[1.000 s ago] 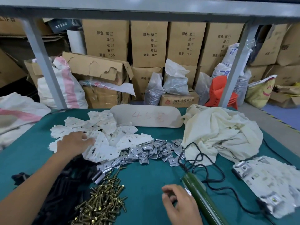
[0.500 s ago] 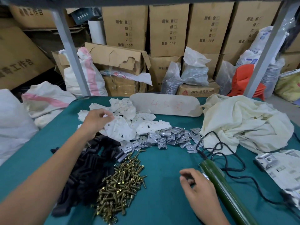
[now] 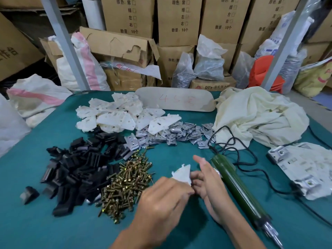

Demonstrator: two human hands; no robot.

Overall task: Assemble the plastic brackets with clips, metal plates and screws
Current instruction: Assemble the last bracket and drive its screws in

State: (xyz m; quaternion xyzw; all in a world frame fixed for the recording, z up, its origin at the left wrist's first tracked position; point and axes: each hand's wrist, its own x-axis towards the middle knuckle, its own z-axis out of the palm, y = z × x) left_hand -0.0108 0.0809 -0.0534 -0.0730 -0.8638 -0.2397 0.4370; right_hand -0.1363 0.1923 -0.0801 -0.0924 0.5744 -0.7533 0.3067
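Bracket (image 3: 181, 174) sits low at the middle of the table (image 3: 36, 223), pinched in your left hand (image 3: 161, 200) with a pointed corner up, probably so its faces stay free for fitting. Your right hand (image 3: 206, 180) meets its edge, forefinger straight, other fingers curled; whether it truly grips, I cannot tell. Clips (image 3: 80, 168), screws (image 3: 125, 184) and plates (image 3: 170, 133) lie in separate heaps ahead of you, easy to pick from, and the screwdriver (image 3: 237, 186) lies just beside your right hand, likely ready for driving.
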